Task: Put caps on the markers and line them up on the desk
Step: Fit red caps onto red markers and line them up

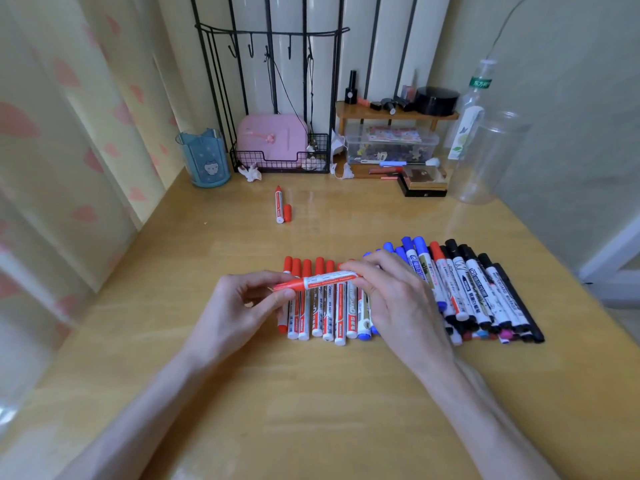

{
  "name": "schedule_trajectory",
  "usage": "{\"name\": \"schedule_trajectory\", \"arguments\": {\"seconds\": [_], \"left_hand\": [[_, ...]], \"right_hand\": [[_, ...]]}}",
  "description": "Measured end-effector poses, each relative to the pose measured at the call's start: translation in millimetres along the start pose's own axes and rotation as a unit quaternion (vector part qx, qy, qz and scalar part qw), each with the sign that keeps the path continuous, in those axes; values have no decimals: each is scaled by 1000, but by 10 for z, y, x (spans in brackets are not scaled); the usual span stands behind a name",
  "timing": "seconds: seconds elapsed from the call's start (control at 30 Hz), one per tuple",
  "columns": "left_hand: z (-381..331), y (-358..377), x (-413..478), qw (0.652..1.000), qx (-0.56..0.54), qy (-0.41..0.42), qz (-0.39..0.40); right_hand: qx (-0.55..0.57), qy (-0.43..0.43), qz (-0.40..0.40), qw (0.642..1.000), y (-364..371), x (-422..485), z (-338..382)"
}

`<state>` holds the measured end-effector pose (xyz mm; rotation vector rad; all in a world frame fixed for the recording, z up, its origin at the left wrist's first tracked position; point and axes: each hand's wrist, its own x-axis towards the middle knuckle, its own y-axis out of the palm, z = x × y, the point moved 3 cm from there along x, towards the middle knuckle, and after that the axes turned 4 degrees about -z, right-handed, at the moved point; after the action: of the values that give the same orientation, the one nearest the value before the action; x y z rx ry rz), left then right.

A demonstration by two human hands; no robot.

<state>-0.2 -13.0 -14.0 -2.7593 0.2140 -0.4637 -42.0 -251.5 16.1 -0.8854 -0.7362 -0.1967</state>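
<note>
The left hand (242, 303) pinches the red end of a marker (325, 281). The right hand (398, 296) grips its barrel, and the marker lies crosswise between them. Just under the fingers a row of markers (320, 320) rests on the desk (311, 393), red, then blue, then black rightward. Well beyond the fingers lies 1 second marker (278, 206), with a loose cap (287, 213) just beside it. Both forearms reach in from the near edge.

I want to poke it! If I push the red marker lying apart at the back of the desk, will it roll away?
The red marker looks round and smooth, so a sideways push would probably roll it. The loose red cap close on its right might block it that way. It looks like stiff, light plastic, so it likely won't bend.
</note>
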Motion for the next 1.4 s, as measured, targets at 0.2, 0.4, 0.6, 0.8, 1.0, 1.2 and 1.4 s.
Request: {"name": "schedule_trajectory", "arguments": {"seconds": [0.2,0.4,0.6,0.8,1.0,1.2,1.4], "left_hand": [[-100,-84,-36,995,68,70,-31],[-102,-108,-38,989,95,106,-36],[-74,-120,-17,987,101,124,-6],[-94,-128,87,992,-73,57,-81],[-39,133,23,999,-5,50,-7],[96,158,34,996,59,58,-7],[183,155,62,996,67,49,-20]], "right_hand": [[-2,-22,-5,1000,28,-39,69],[-20,-26,9,999,83,-87,61],[-7,-20,14,1000,134,-105,54],[-43,1,-6,999,135,-42,305],[-137,42,-8,990,226,-64,369],[-195,54,22,979,314,-94,222],[-182,41,20,982,301,-97,213]]}}
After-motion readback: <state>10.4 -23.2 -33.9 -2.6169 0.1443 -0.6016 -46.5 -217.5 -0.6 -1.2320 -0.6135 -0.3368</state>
